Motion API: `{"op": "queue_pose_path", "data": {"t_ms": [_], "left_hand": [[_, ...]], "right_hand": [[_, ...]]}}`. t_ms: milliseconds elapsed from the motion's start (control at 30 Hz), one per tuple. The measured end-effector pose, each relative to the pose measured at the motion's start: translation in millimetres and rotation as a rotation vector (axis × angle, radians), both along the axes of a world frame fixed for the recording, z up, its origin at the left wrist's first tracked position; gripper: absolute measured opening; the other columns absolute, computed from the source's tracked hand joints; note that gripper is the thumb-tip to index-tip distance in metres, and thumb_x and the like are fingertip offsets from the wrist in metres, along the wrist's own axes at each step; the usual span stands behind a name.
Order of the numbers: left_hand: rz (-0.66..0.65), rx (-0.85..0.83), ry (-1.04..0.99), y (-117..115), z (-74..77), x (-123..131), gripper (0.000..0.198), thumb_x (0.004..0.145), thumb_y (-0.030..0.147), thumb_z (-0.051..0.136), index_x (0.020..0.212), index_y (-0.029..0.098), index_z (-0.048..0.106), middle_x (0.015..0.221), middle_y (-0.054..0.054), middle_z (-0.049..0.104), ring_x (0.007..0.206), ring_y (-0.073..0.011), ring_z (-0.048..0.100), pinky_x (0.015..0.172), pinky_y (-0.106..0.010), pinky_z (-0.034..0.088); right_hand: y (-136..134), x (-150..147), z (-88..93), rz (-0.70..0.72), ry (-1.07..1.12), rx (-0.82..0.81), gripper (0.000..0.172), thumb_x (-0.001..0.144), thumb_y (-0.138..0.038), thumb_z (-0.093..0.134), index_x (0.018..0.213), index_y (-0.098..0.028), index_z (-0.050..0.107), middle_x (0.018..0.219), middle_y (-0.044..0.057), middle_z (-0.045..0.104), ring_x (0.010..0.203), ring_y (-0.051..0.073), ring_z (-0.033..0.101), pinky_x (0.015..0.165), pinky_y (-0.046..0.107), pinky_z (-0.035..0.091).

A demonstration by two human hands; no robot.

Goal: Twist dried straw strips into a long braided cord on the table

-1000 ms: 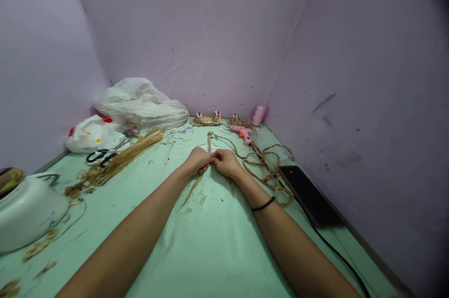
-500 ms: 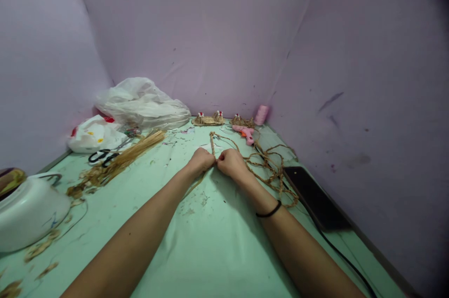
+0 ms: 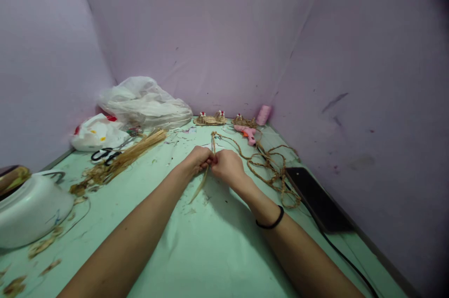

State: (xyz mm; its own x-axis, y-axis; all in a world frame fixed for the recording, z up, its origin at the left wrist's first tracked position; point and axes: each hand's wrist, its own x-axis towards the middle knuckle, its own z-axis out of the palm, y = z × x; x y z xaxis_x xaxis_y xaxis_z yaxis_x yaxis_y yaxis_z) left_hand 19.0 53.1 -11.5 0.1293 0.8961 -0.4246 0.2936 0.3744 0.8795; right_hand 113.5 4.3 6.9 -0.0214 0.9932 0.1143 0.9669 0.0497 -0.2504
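Both my hands meet at the middle of the green table (image 3: 210, 251), pinching one braided straw-coloured cord. My left hand (image 3: 198, 160) is closed on it from the left; my right hand (image 3: 228, 164), a black band on its wrist, is closed on it from the right. Above my fingers the braided cord (image 3: 213, 141) runs up to a small knot or loop. Below them a loose flat strand (image 3: 199, 189) hangs toward the lower left. From the knot, a longer length of braided cord (image 3: 268, 174) lies in loose coils to the right.
Dry fibre strips (image 3: 136, 150) and black-handled scissors (image 3: 101, 154) lie left, near plastic bags (image 3: 147, 106) and a white pot (image 3: 31, 211). Behind are woven soles (image 3: 210, 120), a pink glue gun (image 3: 247, 133) and pink thread (image 3: 264, 114). A phone (image 3: 319, 199) lies right.
My right hand has moved left against my left hand, and the gap between them has closed. The loose strand below now shows further to the right of my left forearm.
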Motion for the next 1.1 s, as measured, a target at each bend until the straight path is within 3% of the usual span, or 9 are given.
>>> {"op": "queue_pose_path", "data": {"t_ms": [267,500,667,800,900,1000,1100], "left_hand": [[-0.02,0.053,-0.073,2.2,-4.7,-3.3,0.012,0.05,0.015,0.047,0.043,0.016,0.038,0.033,0.006,0.033,0.027,-0.0026,0.022,0.032,-0.02,0.01],[-0.069,0.055,-0.059,-0.9,-0.2,-5.2,0.008,0.051,0.01,0.048,0.046,0.014,0.043,0.032,0.006,0.033,0.026,-0.0026,0.022,0.033,-0.02,0.009],[-0.087,0.036,-0.062,-0.6,1.4,-6.2,0.011,0.054,0.013,0.052,0.048,0.014,0.043,0.033,0.006,0.033,0.026,-0.0022,0.022,0.033,-0.019,0.009],[-0.112,0.027,-0.08,0.7,0.8,-7.0,0.008,0.056,0.014,0.054,0.053,0.012,0.048,0.035,0.007,0.033,0.027,-0.0021,0.022,0.033,-0.019,0.009],[-0.119,0.025,-0.086,1.2,0.4,-7.3,0.011,0.057,0.013,0.053,0.05,0.013,0.045,0.035,0.007,0.031,0.027,-0.002,0.021,0.032,-0.019,0.009],[-0.123,0.032,-0.087,1.2,0.1,-7.3,0.012,0.057,0.013,0.051,0.048,0.014,0.043,0.035,0.007,0.032,0.027,-0.0022,0.021,0.032,-0.02,0.009],[-0.134,0.04,-0.083,1.0,-0.4,-7.4,0.012,0.057,0.014,0.051,0.048,0.014,0.043,0.035,0.006,0.034,0.027,-0.0025,0.023,0.032,-0.019,0.01]], "right_hand": [[0.5,1.7,-3.1,0.051,-0.032,0.025,0.026,0.069,-0.027,0.047,0.079,-0.015,0.068,0.077,0.013,0.066,0.07,0.022,0.06,0.055,0.026,0.036],[1.9,7.9,1.6,0.102,0.005,-0.048,0.019,0.064,-0.024,0.052,0.073,-0.019,0.068,0.071,0.009,0.066,0.066,0.018,0.058,0.052,0.024,0.033],[13.6,23.7,6.6,-0.029,0.25,-0.063,0.028,0.062,-0.043,0.055,0.069,-0.018,0.068,0.064,0.005,0.063,0.062,0.017,0.056,0.051,0.023,0.032],[28.9,30.7,-6.5,-0.131,0.477,0.022,0.025,0.065,-0.028,0.054,0.082,-0.014,0.065,0.069,0.004,0.063,0.065,0.014,0.055,0.054,0.021,0.035],[34.0,24.4,-19.6,-0.149,0.733,-0.166,0.031,0.062,-0.02,0.054,0.091,-0.01,0.06,0.059,0.003,0.059,0.054,0.012,0.053,0.048,0.02,0.035],[32.1,15.0,-26.8,-0.122,0.914,-0.298,0.02,0.063,-0.016,0.051,0.08,-0.01,0.06,0.05,0.0,0.053,0.044,0.009,0.046,0.041,0.018,0.032],[29.1,11.5,-29.4,-0.107,0.934,-0.292,0.009,0.064,-0.016,0.049,0.063,-0.011,0.057,0.041,-0.004,0.042,0.035,0.005,0.033,0.036,0.018,0.023]]}}
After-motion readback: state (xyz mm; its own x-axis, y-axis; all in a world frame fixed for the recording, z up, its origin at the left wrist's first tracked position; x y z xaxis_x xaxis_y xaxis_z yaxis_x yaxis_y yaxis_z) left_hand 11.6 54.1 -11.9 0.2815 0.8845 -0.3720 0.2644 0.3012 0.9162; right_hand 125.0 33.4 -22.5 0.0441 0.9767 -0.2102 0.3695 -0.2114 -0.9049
